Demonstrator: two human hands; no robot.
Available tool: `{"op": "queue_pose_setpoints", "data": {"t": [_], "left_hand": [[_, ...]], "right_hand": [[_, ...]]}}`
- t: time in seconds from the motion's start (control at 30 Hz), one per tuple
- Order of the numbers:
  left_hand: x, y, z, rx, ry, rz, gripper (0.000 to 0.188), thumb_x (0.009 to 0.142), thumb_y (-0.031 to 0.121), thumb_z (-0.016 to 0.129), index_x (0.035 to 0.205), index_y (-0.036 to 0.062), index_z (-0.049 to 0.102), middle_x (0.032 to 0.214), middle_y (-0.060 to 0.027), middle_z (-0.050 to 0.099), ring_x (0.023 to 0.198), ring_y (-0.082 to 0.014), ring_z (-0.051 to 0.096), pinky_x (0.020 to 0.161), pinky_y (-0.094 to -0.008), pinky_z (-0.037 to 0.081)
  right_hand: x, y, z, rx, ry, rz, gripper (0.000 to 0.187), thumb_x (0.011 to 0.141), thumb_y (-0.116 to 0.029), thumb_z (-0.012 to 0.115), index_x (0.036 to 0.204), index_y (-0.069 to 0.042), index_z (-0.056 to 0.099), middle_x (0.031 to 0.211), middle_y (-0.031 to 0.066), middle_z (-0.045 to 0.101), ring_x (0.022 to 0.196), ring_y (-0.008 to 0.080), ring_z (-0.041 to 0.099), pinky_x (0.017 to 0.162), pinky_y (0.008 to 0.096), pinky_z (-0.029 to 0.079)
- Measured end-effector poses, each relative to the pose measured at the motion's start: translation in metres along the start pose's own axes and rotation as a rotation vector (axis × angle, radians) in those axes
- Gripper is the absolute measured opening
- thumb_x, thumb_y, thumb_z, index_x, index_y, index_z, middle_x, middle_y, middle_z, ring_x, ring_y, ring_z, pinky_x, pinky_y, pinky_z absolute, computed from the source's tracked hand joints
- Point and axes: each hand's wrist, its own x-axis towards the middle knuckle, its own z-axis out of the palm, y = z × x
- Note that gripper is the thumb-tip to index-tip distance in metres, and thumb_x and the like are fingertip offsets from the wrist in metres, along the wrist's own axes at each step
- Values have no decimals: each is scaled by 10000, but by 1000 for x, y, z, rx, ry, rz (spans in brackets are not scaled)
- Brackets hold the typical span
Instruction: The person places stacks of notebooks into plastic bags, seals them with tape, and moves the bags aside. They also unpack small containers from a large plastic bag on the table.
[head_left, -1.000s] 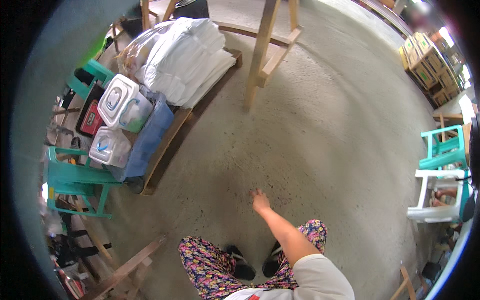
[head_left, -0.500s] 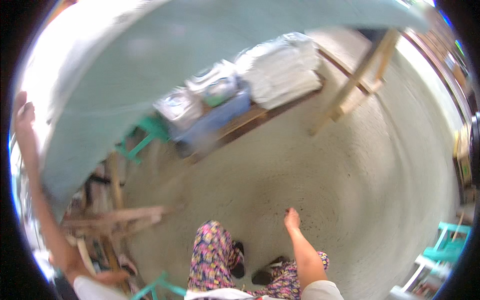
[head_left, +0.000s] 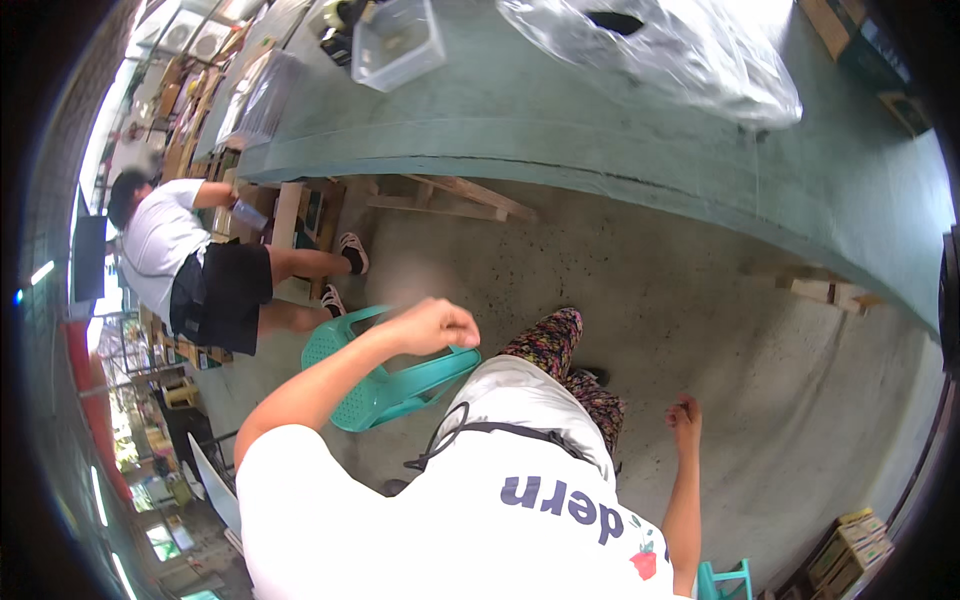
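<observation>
My left hand (head_left: 437, 326) is in the air over a green plastic stool (head_left: 367, 392), its fingers curled in and nothing visible in them. The stool stands on the floor close by my left side. My right hand (head_left: 685, 418) hangs low on my right over the floor, with loosely bent fingers slightly apart and no object in them. Ahead of me runs a long green-topped table (head_left: 480, 130). On it lie a clear plastic bin (head_left: 398, 50) and a large clear plastic bag (head_left: 680, 60).
Another person (head_left: 170, 240) in a white shirt and black shorts works at the far left beside the table. Wooden supports (head_left: 450, 200) show under the tabletop. A second green stool (head_left: 725, 580) and a wooden crate (head_left: 850, 555) stand at the lower right.
The view has swung, bringing the tabletop and the other person into sight. My left hand, formerly far out at the left by the table edge, is now in front of me over the stool.
</observation>
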Motion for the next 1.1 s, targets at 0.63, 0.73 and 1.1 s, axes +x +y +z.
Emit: {"op": "queue_pose_setpoints", "data": {"t": [0.63,0.73,1.1], "left_hand": [[98,-32,-93,-168,-103,115,109,750,116,668,828,40,666,734,-52,654,601,-92,573,545,-266,455],[59,-59,-133,-635,192,-50,68,763,103,674,793,45,657,672,-10,583,514,-50,452,439,-209,342],[123,140,-258,-540,339,483,167,893,47,493,1025,107,576,769,-56,602,496,-85,474,429,-211,374]], "right_hand": [[105,-290,263,-299,-1010,-296,170,893,-145,491,1022,-45,543,993,119,604,965,210,563,852,324,430],[116,-322,272,-443,-1002,-288,178,893,-157,483,1022,-47,540,1002,135,602,965,234,564,844,339,430],[182,-540,219,-475,-72,-847,180,794,-151,643,922,-36,587,774,180,624,732,317,625,647,391,482]]}}
